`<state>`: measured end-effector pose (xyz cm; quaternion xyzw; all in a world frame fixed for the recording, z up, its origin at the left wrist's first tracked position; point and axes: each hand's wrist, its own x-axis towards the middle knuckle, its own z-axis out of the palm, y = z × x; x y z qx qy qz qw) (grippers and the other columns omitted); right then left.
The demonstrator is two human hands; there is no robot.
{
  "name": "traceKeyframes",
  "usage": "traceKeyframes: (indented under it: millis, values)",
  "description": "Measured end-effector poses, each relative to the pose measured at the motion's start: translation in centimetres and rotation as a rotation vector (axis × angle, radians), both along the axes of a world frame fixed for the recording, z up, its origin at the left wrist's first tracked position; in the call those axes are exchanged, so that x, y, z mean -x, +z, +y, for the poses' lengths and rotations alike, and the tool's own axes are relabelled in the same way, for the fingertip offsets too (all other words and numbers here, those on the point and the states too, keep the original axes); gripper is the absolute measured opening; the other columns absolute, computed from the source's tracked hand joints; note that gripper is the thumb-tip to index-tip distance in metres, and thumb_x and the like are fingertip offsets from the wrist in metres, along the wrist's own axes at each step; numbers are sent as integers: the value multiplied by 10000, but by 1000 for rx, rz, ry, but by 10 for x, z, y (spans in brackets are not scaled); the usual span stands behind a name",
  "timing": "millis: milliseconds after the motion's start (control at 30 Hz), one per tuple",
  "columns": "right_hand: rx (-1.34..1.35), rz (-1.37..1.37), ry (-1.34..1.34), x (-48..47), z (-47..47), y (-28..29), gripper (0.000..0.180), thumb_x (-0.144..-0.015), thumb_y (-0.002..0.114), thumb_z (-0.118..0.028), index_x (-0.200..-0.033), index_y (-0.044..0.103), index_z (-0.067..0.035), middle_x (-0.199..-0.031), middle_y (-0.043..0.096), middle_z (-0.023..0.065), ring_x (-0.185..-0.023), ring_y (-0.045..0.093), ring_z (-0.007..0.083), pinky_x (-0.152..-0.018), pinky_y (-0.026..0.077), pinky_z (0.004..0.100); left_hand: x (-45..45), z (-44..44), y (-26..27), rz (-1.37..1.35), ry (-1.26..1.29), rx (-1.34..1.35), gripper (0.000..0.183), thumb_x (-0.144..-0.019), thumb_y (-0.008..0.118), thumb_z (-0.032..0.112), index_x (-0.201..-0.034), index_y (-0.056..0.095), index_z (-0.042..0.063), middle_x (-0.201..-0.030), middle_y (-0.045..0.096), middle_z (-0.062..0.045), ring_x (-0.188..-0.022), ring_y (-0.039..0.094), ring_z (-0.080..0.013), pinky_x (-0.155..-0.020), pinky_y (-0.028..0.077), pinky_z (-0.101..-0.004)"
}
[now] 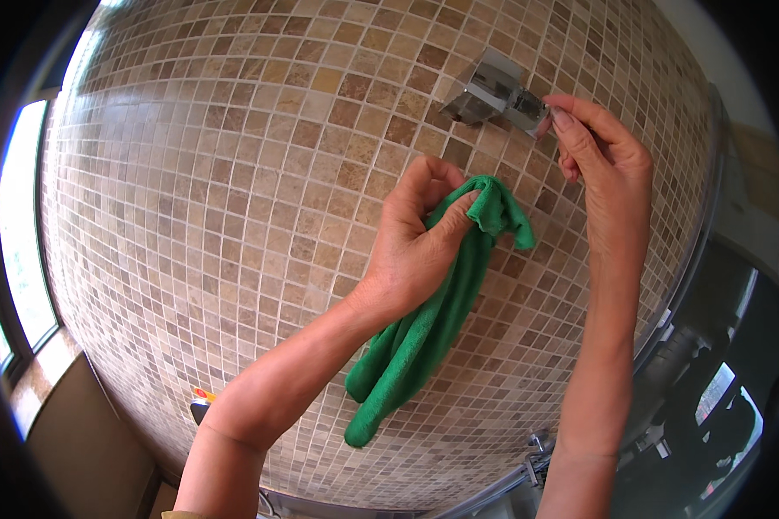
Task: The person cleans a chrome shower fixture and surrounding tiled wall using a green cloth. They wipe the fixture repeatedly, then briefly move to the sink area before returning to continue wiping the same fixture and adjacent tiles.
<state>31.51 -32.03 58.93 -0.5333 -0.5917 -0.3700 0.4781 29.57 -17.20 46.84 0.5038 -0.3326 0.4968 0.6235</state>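
My left hand [422, 233] pinches a green cloth [428, 318] between thumb and fingers, and the cloth hangs in long folds in front of the wall. Up and to the right, my right hand [600, 139] has its thumb and forefinger closed on the outer end of a chrome wall fixture [493, 91]. This shiny, angular fixture is mounted on the mosaic-tiled wall [285, 175]. The cloth is a little below the fixture and apart from it. The other fingers of my right hand are curled.
At the far left is a bright window [26, 220] with a stone sill [52, 363]. A glass panel [701, 389] with reflections stands at the right. Low down are a metal fitting [535, 464] and a partly hidden yellow-and-black object [201, 405] behind my left forearm.
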Motion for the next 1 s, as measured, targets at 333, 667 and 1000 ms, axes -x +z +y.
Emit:
traceKeyframes:
  millis: [333, 667, 1000]
  values:
    - [49, 43, 192, -16, 3, 3, 203, -927, 669, -138, -1062, 704, 10, -686, 563, -31, -594, 488, 32, -513, 369, 184, 3, -1, 1, 32, 54, -68, 153, -957, 625, 104, -990, 493, 34, -840, 641, -35, -789, 601, -66, -678, 495, -233]
    - [14, 75, 305, -18, 12, 0, 193, -917, 681, -155, -988, 681, 25, -677, 571, -15, -579, 485, 24, -488, 352, 181, 3, -14, 8, 70, 135, -49, 147, -922, 640, 71, -975, 511, 25, -829, 647, -44, -777, 615, -77, -661, 500, -239]
    - [93, 107, 371, -19, 7, -2, 203, -925, 666, -148, -1038, 680, 19, -696, 584, -4, -605, 514, 45, -531, 386, 187, 7, -9, 5, 110, 169, -21, 156, -916, 652, 74, -972, 515, 26, -807, 644, -39, -762, 617, -77, -656, 501, -245]
